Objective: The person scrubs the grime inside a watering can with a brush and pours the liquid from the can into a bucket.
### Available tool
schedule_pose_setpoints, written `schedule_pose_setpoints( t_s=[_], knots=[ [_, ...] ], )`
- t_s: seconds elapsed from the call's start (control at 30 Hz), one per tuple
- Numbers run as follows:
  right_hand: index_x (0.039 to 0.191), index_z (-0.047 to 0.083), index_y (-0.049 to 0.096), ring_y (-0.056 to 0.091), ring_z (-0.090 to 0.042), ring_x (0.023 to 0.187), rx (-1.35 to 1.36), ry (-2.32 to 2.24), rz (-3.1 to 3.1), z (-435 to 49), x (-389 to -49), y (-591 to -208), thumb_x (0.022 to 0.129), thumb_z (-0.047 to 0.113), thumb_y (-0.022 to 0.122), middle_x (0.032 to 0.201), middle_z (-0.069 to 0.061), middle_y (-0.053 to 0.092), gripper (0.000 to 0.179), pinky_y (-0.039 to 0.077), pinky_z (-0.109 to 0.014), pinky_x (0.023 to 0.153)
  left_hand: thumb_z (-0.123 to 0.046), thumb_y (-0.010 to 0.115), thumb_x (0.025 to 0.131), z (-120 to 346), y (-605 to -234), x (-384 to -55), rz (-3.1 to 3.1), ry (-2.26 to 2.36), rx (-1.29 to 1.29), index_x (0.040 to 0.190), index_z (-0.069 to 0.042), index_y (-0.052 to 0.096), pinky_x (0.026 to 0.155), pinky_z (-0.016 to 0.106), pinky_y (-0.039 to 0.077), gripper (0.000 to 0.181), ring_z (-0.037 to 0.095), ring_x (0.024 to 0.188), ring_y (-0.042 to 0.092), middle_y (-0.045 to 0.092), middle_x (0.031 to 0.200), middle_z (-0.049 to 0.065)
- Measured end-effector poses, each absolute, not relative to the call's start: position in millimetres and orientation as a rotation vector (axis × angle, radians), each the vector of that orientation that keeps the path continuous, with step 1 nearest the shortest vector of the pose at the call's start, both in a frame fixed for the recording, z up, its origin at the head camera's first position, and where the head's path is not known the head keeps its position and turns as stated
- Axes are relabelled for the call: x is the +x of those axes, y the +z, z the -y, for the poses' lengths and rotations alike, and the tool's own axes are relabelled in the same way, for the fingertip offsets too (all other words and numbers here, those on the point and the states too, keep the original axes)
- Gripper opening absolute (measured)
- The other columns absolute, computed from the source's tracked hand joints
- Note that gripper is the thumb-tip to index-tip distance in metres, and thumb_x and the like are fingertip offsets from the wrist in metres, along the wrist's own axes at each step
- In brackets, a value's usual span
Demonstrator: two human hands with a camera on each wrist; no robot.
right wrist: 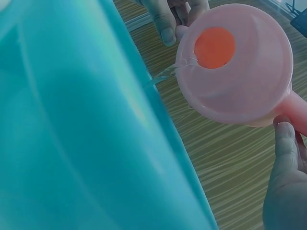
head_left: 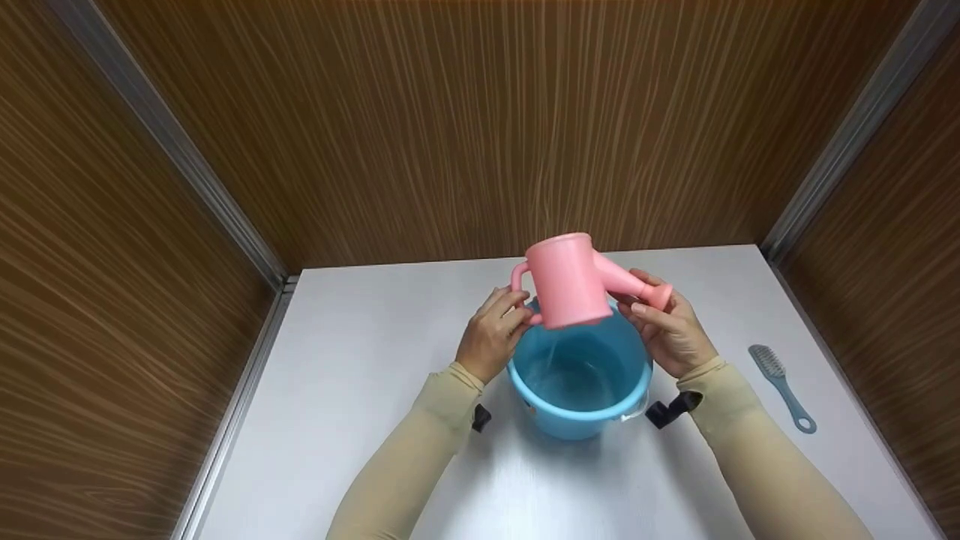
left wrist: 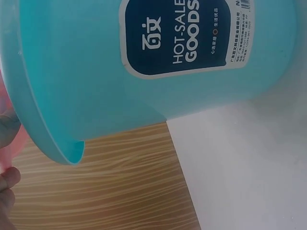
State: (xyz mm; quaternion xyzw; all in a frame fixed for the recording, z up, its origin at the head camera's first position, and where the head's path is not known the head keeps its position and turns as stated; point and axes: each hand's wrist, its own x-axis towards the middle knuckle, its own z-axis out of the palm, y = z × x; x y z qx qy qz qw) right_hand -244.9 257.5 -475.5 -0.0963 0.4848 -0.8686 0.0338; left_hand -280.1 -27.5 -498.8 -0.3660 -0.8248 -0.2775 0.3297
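A pink watering can is held tilted above a light blue bucket. My left hand grips the can's loop handle, and my right hand pinches the spout close to its flared end. From the can's lower side a thin stream of water runs down into the bucket, where water lies at the bottom. The right wrist view catches the can's round face, with an orange circle on it. A dark label marks the bucket's side in the left wrist view.
A grey-blue hairbrush with a holed handle lies on the white table, right of the bucket. Wood-patterned panels enclose the back and both sides. The bucket's handle hangs at its right rim.
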Motion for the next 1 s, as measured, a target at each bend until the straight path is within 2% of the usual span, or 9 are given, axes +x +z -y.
schedule_pose_setpoints(
  t_s=[0.1, 0.53, 0.73, 1.0],
  knots=[
    [0.139, 0.006, 0.043, 0.051, -0.035, 0.124, -0.277, -2.681, -1.486, -257.0, -244.6, -475.1, 0.091, -0.009, 0.054, 0.136, -0.016, 0.051, 0.051, 0.033, -0.047, 0.105, -0.021, 0.071, 0.086, 27.5, -497.8, -279.6, 2.159, -0.715, -0.948, 0.101, -0.012, 0.073, 0.099, 0.042, 0.041, 0.018, 0.019, 0.116, 0.056, 0.065, 0.116, 0.006],
    [0.136, 0.005, 0.046, 0.054, -0.031, 0.120, -0.393, -2.688, -1.395, -259.6, -243.5, -474.0, 0.092, -0.011, 0.050, 0.135, -0.016, 0.051, 0.047, 0.041, -0.040, 0.101, -0.026, 0.066, 0.090, 28.0, -494.3, -278.5, 2.109, -0.642, -0.944, 0.103, -0.012, 0.073, 0.101, 0.040, 0.040, 0.020, 0.019, 0.120, 0.054, 0.065, 0.117, 0.004],
    [0.136, 0.005, 0.046, 0.055, -0.031, 0.118, -0.417, -2.669, -1.411, -260.8, -243.0, -474.0, 0.092, -0.011, 0.050, 0.135, -0.016, 0.050, 0.047, 0.040, -0.041, 0.101, -0.023, 0.067, 0.090, 28.7, -493.7, -277.5, 2.083, -0.574, -0.937, 0.106, -0.009, 0.072, 0.101, 0.040, 0.040, 0.022, 0.021, 0.121, 0.054, 0.065, 0.117, 0.005],
    [0.136, 0.005, 0.047, 0.054, -0.031, 0.116, -0.443, -2.669, -1.378, -262.0, -240.6, -474.1, 0.091, -0.013, 0.049, 0.134, -0.016, 0.050, 0.048, 0.046, -0.037, 0.097, -0.024, 0.067, 0.091, 29.4, -492.6, -275.5, 2.088, -0.507, -0.936, 0.106, -0.013, 0.071, 0.103, 0.038, 0.038, 0.019, 0.022, 0.122, 0.053, 0.064, 0.119, 0.004]
  ],
)
